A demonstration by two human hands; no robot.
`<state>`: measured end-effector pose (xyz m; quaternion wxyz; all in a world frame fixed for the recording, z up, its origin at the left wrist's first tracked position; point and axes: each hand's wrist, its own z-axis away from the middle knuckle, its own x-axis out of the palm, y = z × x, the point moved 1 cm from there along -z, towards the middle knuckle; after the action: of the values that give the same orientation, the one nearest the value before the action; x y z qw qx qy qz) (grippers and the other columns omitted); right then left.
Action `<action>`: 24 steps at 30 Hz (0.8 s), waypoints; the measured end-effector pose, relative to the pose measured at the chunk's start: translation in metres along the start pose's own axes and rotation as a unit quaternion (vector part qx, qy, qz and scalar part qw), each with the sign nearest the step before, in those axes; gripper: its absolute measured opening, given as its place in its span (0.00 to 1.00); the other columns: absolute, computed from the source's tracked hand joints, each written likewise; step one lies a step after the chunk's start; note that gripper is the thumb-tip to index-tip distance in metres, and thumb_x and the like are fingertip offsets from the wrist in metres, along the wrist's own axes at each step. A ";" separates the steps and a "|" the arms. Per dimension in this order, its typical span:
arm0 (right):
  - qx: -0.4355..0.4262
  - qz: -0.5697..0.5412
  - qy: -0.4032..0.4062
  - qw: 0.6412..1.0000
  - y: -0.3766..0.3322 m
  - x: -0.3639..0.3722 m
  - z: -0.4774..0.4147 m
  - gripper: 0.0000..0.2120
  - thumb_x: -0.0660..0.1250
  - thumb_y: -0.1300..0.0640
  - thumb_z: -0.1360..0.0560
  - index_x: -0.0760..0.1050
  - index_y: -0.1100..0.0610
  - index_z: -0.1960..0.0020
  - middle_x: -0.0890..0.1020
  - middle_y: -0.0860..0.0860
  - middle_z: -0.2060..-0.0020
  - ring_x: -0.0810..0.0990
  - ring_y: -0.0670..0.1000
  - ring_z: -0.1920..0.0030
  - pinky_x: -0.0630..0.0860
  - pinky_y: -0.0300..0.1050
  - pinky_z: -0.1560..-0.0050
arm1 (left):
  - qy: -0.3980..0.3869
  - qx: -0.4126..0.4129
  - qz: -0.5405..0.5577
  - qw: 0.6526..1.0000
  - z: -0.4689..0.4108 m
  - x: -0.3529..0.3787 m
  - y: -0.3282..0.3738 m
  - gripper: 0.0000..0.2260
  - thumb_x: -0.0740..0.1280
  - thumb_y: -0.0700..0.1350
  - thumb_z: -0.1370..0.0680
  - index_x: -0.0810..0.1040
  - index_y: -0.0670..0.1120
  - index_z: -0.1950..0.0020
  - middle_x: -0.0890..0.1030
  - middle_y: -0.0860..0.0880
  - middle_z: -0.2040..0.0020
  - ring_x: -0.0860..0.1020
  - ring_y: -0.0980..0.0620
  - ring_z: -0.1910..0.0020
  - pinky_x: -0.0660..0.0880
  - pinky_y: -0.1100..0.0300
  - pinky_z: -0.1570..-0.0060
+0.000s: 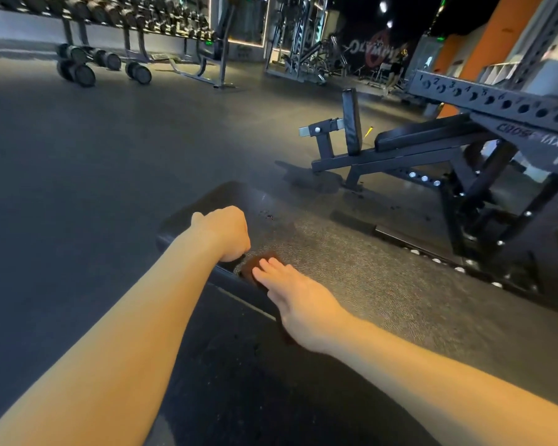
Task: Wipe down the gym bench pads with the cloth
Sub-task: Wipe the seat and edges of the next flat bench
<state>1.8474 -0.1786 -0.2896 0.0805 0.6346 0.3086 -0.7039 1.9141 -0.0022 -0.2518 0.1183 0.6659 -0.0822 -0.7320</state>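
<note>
The cloth (253, 264), a small brown wad, lies on the right edge of the black bench pad (232, 196), just beyond the seam where that far pad meets the nearer pad (255, 381). The right hand (298, 300) reaches in from the near right and its grip is spread: the fingers (266, 268) are straight and laid flat on the cloth, pressing it to the surface, while the palm hangs over the pad's right edge. The left hand (226, 231) sits just left of and beyond the cloth, on top of the far pad, with its grip curled into a fist, knuckles down. The bottom of the fist meets the cloth's far-left corner, but I cannot tell whether it pinches the cloth or holds nothing. Both forearms are bare and run in from the near edge of the view.

A few dark droplets (268, 216) dot the pad just beyond the left hand. To the right of the bench the floor (368, 278) is speckled grey and lit; to the left it is darker. Further right stands a second adjustable bench (426, 136) with an upright pad, set under a black rack (496, 101) with numbered holes. At the far left a long dumbbell rack (126, 17) runs along the wall, with several dumbbells (78, 67) on the floor beside it
</note>
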 end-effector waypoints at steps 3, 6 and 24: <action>0.014 -0.012 -0.003 1.000 0.019 -0.006 -0.022 0.23 0.52 0.57 0.12 0.59 0.45 0.18 0.57 0.39 0.19 0.47 0.38 0.21 0.35 0.34 0.26 | 0.018 0.002 -0.032 0.999 -0.003 0.006 0.005 0.12 0.64 0.45 0.18 0.77 0.49 0.35 0.77 0.46 0.37 0.72 0.43 0.37 0.65 0.46 0.33; 0.099 0.030 0.016 0.995 0.065 -0.016 -0.062 0.23 0.51 0.58 0.12 0.59 0.49 0.18 0.57 0.45 0.18 0.50 0.47 0.18 0.39 0.41 0.23 | 0.015 0.011 -0.065 0.998 -0.010 0.016 0.005 0.13 0.65 0.48 0.18 0.76 0.50 0.34 0.75 0.45 0.35 0.68 0.43 0.33 0.65 0.45 0.33; 0.203 0.149 0.031 0.967 0.081 -0.014 -0.193 0.26 0.60 0.57 0.17 0.60 0.54 0.20 0.67 0.55 0.23 0.66 0.61 0.24 0.62 0.59 0.23 | 0.064 -0.010 -0.020 0.998 -0.032 0.017 -0.031 0.07 0.66 0.48 0.19 0.82 0.58 0.51 0.79 0.56 0.45 0.70 0.49 0.38 0.65 0.48 0.38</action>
<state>2.0540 -0.1432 -0.3039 0.0444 0.6977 0.0636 -0.7122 1.9425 0.0238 -0.2795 0.1154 0.7120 -0.0539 -0.6905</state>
